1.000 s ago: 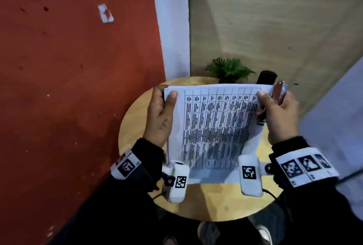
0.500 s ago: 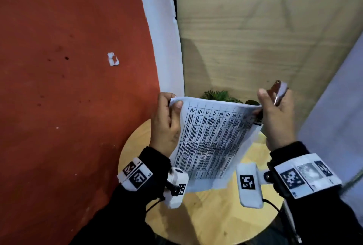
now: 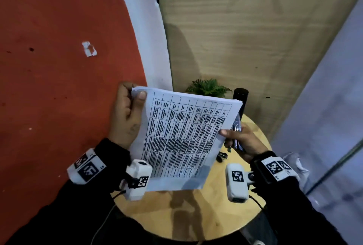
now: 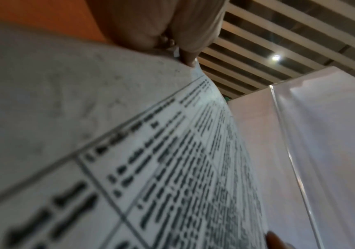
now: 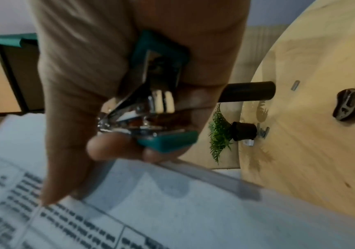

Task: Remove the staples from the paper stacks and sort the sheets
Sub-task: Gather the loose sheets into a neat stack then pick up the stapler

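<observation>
A stack of white sheets printed with a black table (image 3: pixel 182 136) is held up above the round wooden table (image 3: pixel 188 219). My left hand (image 3: pixel 127 115) pinches the stack's top left corner (image 4: pixel 185 57) between thumb and fingers. My right hand (image 3: pixel 241 140) grips a teal and chrome staple remover (image 5: pixel 151 107) in its curled fingers. Its thumb tip (image 5: pixel 51 198) rests on the sheet's right edge (image 5: pixel 172 210).
A small potted green plant (image 3: pixel 208 87) and a black cylinder (image 3: pixel 240 95) stand at the table's far side. A small dark clip-like object (image 5: pixel 351 106) and loose staples (image 5: pixel 294 85) lie on the tabletop. A red wall is at left, a pale panel at right.
The stack has tilted and dropped a little. My right hand has moved from the stack's top right corner down along its right edge. My left hand keeps its pinch.
</observation>
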`<state>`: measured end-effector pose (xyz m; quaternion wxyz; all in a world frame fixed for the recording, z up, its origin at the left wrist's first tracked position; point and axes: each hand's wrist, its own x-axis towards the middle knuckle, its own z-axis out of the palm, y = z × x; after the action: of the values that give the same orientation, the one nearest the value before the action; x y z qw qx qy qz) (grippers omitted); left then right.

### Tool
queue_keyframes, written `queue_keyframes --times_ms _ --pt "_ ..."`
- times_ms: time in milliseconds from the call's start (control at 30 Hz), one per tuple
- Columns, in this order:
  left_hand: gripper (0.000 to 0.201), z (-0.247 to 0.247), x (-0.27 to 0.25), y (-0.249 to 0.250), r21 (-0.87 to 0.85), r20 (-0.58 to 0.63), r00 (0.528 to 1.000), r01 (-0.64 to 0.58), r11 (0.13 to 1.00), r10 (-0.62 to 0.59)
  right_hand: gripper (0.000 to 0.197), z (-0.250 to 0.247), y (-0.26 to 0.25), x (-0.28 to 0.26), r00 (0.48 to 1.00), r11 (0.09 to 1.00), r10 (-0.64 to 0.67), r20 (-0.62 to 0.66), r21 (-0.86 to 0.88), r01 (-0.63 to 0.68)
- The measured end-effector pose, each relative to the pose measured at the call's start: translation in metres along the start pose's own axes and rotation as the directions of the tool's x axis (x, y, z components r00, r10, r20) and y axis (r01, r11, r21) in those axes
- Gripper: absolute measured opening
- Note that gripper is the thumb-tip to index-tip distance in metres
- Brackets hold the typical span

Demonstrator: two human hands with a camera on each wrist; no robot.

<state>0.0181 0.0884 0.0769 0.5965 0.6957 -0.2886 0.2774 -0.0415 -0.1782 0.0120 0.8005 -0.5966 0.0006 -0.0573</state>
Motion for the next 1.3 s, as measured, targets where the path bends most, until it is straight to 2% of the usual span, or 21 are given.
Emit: queue_keyframes --times_ms 67,133,167,233,300,367,467,533,600,700,767,833,933,1100,1167,1233,1267,1300 --pt "0.009 0.0 0.002 -0.009 -0.025 -0.006 0.998 0.055 0.998 -0.055 0.05 0.001 0.001 0.001 1.0 1.0 -0.008 -0.026 -0.012 0.008" --pt "0.013 0.005 -0.004 -0.023 0.003 -0.026 0.995 0.098 0.995 -0.098 0.023 0.006 0.009 0.003 0.985 0.998 -0.039 -0.168 -0.062 0.029" --pt "0.015 0.009 -0.013 -0.031 0.031 -0.042 0.993 0.114 0.993 -0.113 0.019 0.009 0.019 0.004 0.955 0.991 -0.083 -0.284 -0.124 0.049" --pt "0.018 0.024 -0.038 -0.047 0.095 -0.097 0.988 0.132 0.987 -0.123 0.022 0.015 0.046 0.004 0.846 0.951 -0.217 -0.488 -0.299 0.072" --pt "0.028 0.042 -0.067 -0.061 0.142 -0.182 0.976 0.149 0.979 -0.123 0.02 0.023 0.076 -0.001 0.756 0.924 -0.286 -0.589 -0.378 0.055" --pt "0.038 0.056 -0.09 -0.071 0.136 -0.25 0.956 0.19 0.972 -0.152 0.014 0.028 0.101 -0.006 0.708 0.928 -0.282 -0.647 -0.371 0.031" --pt "0.05 0.067 -0.116 -0.09 0.143 -0.286 0.934 0.261 0.955 -0.213 0.013 0.025 0.13 -0.015 0.673 0.922 -0.253 -0.695 -0.385 -0.051" --pt "0.057 0.068 -0.129 -0.104 0.141 -0.287 0.922 0.307 0.941 -0.258 0.016 0.023 0.141 -0.022 0.685 0.905 -0.263 -0.68 -0.42 -0.07" --pt "0.056 0.068 -0.134 -0.113 0.15 -0.312 0.904 0.351 0.924 -0.292 0.013 0.02 0.143 -0.025 0.705 0.892 -0.265 -0.658 -0.445 -0.081" --pt "0.068 0.068 -0.13 -0.112 0.109 -0.305 0.915 0.308 0.945 -0.263 0.018 0.016 0.141 -0.019 0.716 0.904 -0.235 -0.658 -0.419 -0.088" --pt "0.058 0.067 -0.127 -0.105 0.057 -0.238 0.933 0.292 0.955 -0.271 0.025 0.014 0.141 -0.016 0.709 0.916 -0.214 -0.672 -0.391 -0.094" --pt "0.037 0.066 -0.128 -0.106 0.053 -0.179 0.938 0.312 0.949 -0.298 0.026 0.012 0.141 -0.015 0.709 0.92 -0.213 -0.672 -0.381 -0.086" --pt "0.01 0.063 -0.129 -0.108 0.041 -0.181 0.931 0.328 0.944 -0.316 0.025 0.008 0.142 -0.014 0.703 0.904 -0.241 -0.669 -0.419 -0.089" --pt "0.005 0.064 -0.126 -0.107 0.056 -0.199 0.921 0.352 0.934 -0.335 0.034 0.008 0.138 -0.013 0.704 0.883 -0.286 -0.65 -0.465 -0.07" --pt "0.002 0.065 -0.125 -0.109 0.071 -0.193 0.923 0.351 0.934 -0.332 0.023 0.01 0.131 -0.015 0.671 0.883 -0.336 -0.661 -0.468 -0.018" --pt "0.003 0.065 -0.124 -0.111 0.077 -0.187 0.928 0.34 0.937 -0.322 0.014 0.016 0.112 -0.017 0.605 0.904 -0.385 -0.697 -0.418 0.093" --pt "0.003 0.064 -0.124 -0.112 0.079 -0.185 0.932 0.331 0.94 -0.313 0.015 0.021 0.102 -0.016 0.599 0.915 -0.396 -0.695 -0.356 0.192" --pt "0.003 0.063 -0.123 -0.112 0.08 -0.181 0.935 0.324 0.943 -0.306 0.015 0.029 0.09 -0.013 0.622 0.914 -0.406 -0.669 -0.281 0.294"
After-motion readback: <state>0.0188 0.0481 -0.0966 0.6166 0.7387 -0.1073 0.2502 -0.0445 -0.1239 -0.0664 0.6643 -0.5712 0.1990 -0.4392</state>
